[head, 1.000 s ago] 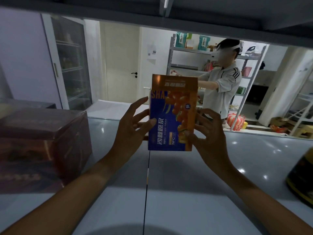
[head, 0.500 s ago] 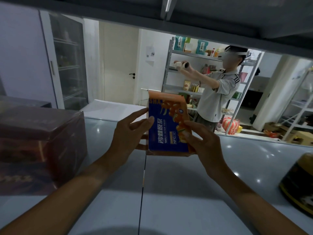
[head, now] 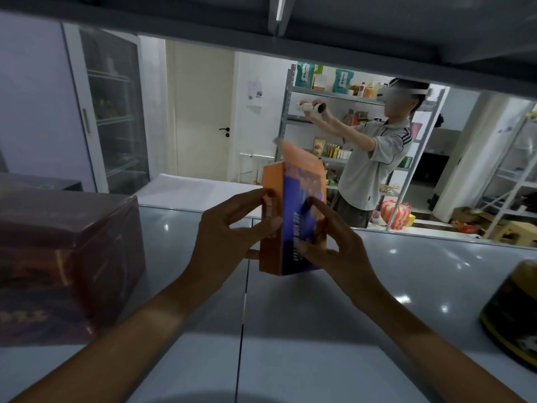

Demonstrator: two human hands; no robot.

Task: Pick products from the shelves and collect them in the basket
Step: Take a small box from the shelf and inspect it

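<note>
An orange and blue juice carton [head: 286, 228] stands upright just above the grey shelf board [head: 290, 315], turned so its orange side faces me on the left and its blue front on the right. My left hand [head: 229, 228] pinches the orange side with thumb and fingers curled on it. My right hand [head: 331, 242] grips the blue front, fingers bent over it. The carton's top flap sticks up. No basket is in view.
A dark red wrapped box [head: 64, 263] sits on the shelf at the left. A dark round tin with a gold rim [head: 514, 312] sits at the right edge. The shelf above [head: 290, 30] hangs low. Beyond, a person [head: 374, 158] stands at other racks.
The carton has come lower and nearer and has been turned, so its orange side now shows. Both hands went from loose fingers beside it to a firm hold.
</note>
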